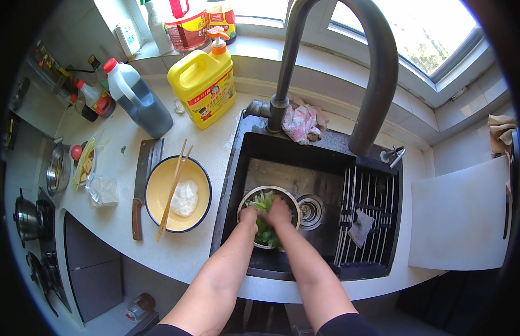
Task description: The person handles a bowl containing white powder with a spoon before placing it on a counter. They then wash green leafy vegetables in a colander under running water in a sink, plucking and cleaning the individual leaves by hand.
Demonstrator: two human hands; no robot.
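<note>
In the black sink (226, 224), toward its left side, stands a round metal bowl (296, 204) with leafy greens (265, 232) in it. My left hand (248, 217) is at the bowl's left side, its fingers curled in around some of the leaves. From the right, my right hand (279, 213) reaches over the same greens. Its fingers are smeared by motion and partly hidden, so their grip does not show. The leaves between both hands are bunched and blurred. Beside the bowl is the round metal drain (311, 211).
A dark faucet (377, 73) arches over the sink; a wire rack (372, 196) with a grey cloth (360, 228) spans its right side. Left of the sink are an enamel bowl (151, 204) with chopsticks (173, 190), a cleaver (138, 213) and a yellow jug (204, 89). A white board (459, 213) stands right.
</note>
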